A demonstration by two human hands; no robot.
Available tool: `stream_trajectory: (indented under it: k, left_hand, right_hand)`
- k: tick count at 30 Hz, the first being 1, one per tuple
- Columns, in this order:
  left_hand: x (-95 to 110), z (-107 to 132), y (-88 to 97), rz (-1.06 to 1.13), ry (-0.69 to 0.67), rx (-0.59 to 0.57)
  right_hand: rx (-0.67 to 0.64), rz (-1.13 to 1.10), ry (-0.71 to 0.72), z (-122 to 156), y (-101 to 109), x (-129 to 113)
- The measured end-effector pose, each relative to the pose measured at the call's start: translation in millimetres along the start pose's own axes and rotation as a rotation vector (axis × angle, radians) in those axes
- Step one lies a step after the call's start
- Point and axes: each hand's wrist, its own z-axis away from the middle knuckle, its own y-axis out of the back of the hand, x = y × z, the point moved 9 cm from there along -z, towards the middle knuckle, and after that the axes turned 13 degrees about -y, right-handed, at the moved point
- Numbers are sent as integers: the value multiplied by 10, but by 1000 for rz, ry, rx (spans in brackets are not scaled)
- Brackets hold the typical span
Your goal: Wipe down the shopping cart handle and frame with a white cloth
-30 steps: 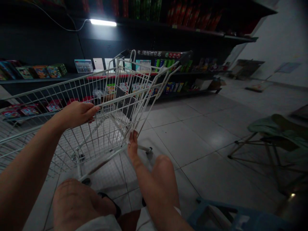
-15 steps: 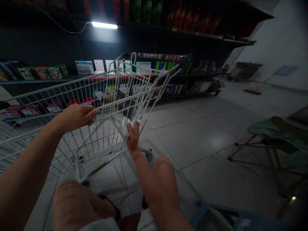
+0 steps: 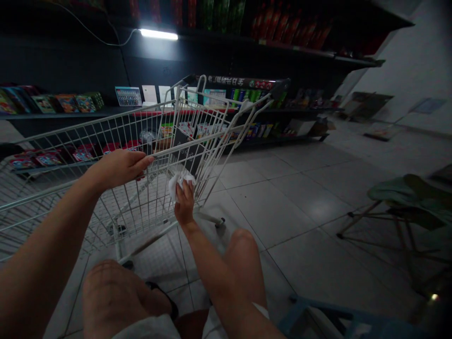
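Note:
A wire shopping cart (image 3: 148, 188) stands side-on before me, its handle bar (image 3: 243, 82) at the upper right. My left hand (image 3: 122, 168) is closed over the top rail of its near side, the fingertips partly hidden behind the wires. In my right hand (image 3: 184, 203) is a crumpled white cloth (image 3: 173, 187), pressed against the side wires below that rail; whether it is fabric or paper I cannot tell. A dark panel (image 3: 187, 153) with faint lettering hangs inside the cart just above the cloth.
Shelves with boxes (image 3: 67, 102), bottles (image 3: 278, 23) and packets (image 3: 84, 152) line the wall behind the cart. A green folding chair (image 3: 409, 193) stands on the tiled floor (image 3: 282, 202) at right. Part of a blue plastic stool (image 3: 328, 313) shows by my leg.
My right hand has moved a little left with the cloth, from near the cart's rear edge onto the side wires. The left hand keeps its place on the rail. The view has shifted slightly.

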Motion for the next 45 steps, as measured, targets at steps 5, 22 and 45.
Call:
stream_trajectory:
  k: [5, 22, 45]
  left_hand:
    - [-14, 11, 3, -2, -3, 14]
    - [-54, -6, 17, 17, -12, 79]
    - [-225, 198, 73, 23, -34, 64]
  right_hand:
    - [-150, -6, -10, 358, -99, 163]
    - [-147, 83, 178, 349, -117, -99]
    - [290, 22, 253, -1572, 1716, -247]
